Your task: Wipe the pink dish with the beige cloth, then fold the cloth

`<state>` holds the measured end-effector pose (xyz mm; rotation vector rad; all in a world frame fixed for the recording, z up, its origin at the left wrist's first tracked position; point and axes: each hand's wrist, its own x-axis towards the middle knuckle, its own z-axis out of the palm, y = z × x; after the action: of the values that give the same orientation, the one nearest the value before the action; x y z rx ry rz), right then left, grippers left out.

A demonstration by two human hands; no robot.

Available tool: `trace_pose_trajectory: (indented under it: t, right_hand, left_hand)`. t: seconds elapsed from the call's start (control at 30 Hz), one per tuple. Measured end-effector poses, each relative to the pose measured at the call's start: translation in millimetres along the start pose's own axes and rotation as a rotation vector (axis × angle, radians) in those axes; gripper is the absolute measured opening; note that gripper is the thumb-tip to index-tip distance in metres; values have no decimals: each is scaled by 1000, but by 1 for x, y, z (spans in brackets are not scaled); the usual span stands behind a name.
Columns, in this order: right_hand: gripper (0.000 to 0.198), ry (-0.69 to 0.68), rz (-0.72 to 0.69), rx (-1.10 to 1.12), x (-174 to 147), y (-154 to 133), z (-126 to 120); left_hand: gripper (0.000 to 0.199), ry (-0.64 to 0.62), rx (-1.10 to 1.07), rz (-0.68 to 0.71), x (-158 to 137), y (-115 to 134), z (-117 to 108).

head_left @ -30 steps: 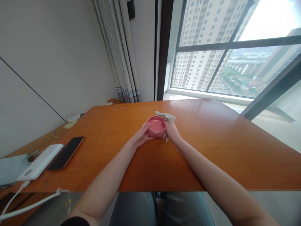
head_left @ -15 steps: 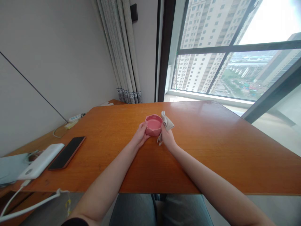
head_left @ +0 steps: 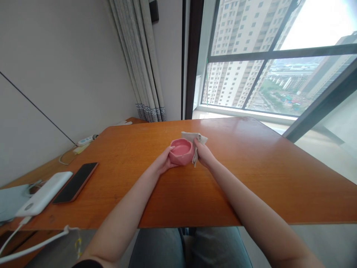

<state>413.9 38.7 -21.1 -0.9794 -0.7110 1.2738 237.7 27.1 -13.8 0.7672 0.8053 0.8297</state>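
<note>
A pink bowl-like dish (head_left: 182,158) with a faceted side and wavy rim is held above the middle of the table, its opening tipped toward me. My left hand (head_left: 165,160) grips it from the left, thumb on the rim and fingers underneath. In my right hand (head_left: 205,153) a pale beige cloth (head_left: 201,139) is pinched, bunched up beside the dish's right side. Part of the cloth spreads behind the far rim, and a corner hangs below the fingers. Whether my right fingertips touch the dish I cannot tell.
On the wooden table's (head_left: 267,178) left side lie a dark phone (head_left: 76,183) and a white power bank (head_left: 46,193) with a cable plugged in. A power strip (head_left: 87,140) sits by the wall. The table's front edge is just before my legs, and a large window (head_left: 251,82) stands behind.
My right hand has moved slightly right, away from the dish's rim, and the cloth now spreads behind the dish. The dish has tilted and shifted a little left. The view has turned slightly.
</note>
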Motion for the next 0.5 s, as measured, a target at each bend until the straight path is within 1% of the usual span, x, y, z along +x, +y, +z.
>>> trace_pose_trajectory:
  t: [0.07,0.1,0.17,0.27,0.37,0.43,0.5]
  right_hand:
    - [16,102,102,162,0,-2,3]
    - [17,122,113,229,-1,-3,5]
    - [21,108,131,308,-4,-2,9]
    - [21,111,140,311,-10,11,16]
    - [16,163,76,256,-16,30,22]
    - [17,177,65,244,-18,38,24]
    - [18,184,80,248,-16,39,22]
  left_hand:
    - [41,-30,-53,20,0,0,1]
    - [41,-44,-72,27,0,-1,2]
    - [42,-49,-97,44,0,-3,5]
    - [43,-15,-147,111,5,-12,8]
    - [45,28,-176,215,13,-21,7]
    - [44,82,-148,283,18,-24,4]
    - [41,124,-108,312,19,-22,2]
